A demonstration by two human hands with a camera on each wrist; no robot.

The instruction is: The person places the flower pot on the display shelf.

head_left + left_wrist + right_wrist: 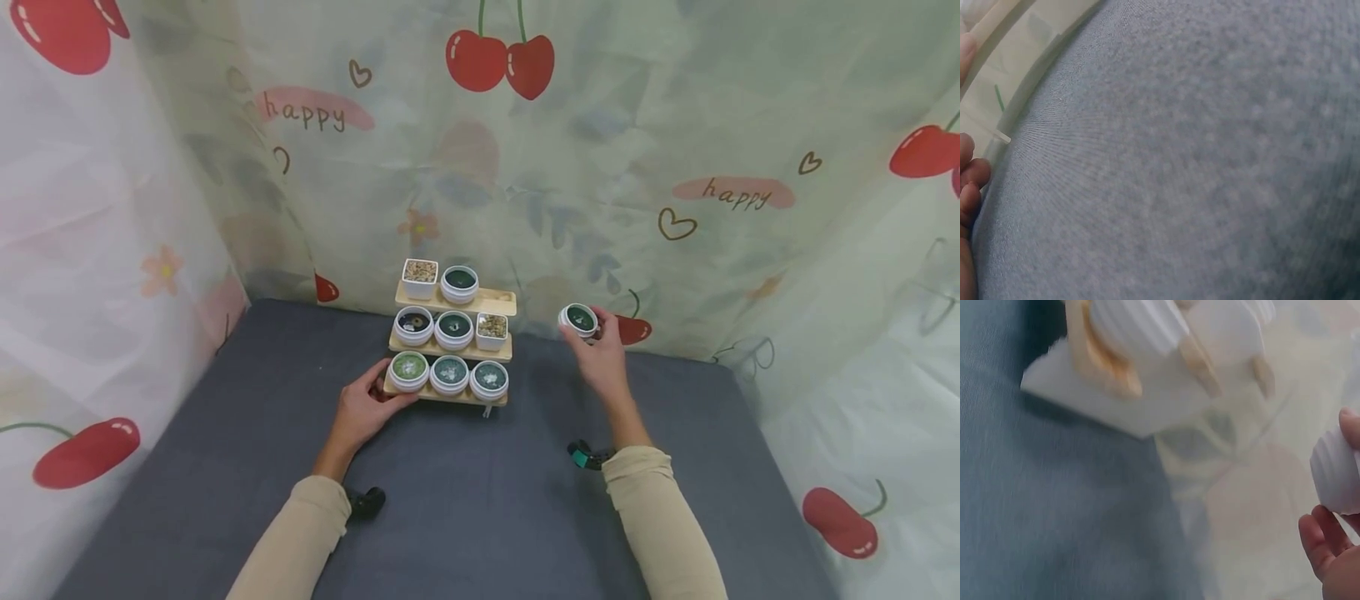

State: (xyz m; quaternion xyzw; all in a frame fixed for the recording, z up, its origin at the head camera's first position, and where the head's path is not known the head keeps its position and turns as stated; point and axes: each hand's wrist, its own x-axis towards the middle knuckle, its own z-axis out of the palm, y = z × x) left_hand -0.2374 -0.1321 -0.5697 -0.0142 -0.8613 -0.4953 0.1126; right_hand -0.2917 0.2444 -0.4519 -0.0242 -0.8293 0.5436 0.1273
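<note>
A three-tier stand (450,395) with wooden shelves bears several small white pots. My left hand (363,410) grips it at the lower left corner, thumb along the front of the bottom shelf. My right hand (604,357) holds a round white pot (581,320) with dark green filling, raised to the right of the stand. In the right wrist view, thumb and fingertips pinch this ribbed pot (1335,472). On the top shelf stand a square pot (420,278) and a round green pot (460,284), with bare wood at the right end.
A dark grey cloth (480,508) covers the table. Behind it hangs a pale curtain (600,192) printed with cherries, which continues along both sides. Dark straps with small devices show at the left wrist (367,502) and the right wrist (587,456).
</note>
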